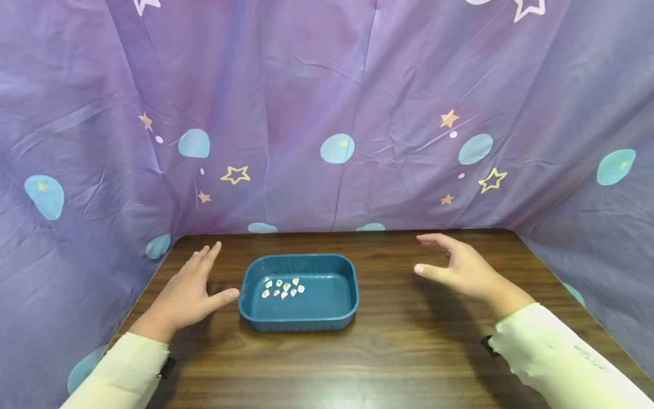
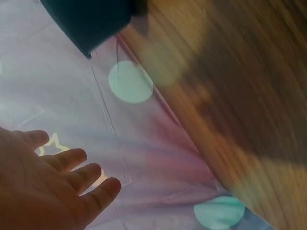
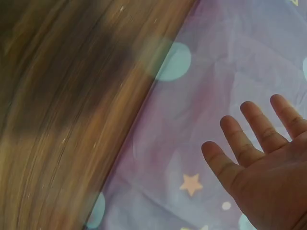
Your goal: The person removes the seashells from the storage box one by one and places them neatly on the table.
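From my distant post I see spread fingers, gripping nothing, on left hand (image 1: 186, 295) and right hand (image 1: 467, 272). Just beside the left thumb, perhaps touching, stands a blue rounded-rectangular plastic dish (image 1: 301, 325); a careless thumb could jolt its small whitish flat pieces (image 1: 286, 287).

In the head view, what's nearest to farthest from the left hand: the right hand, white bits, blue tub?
1. Blue tub, just right of the left hand.
2. White bits, inside the tub, toward its left.
3. Right hand, far over on the right.
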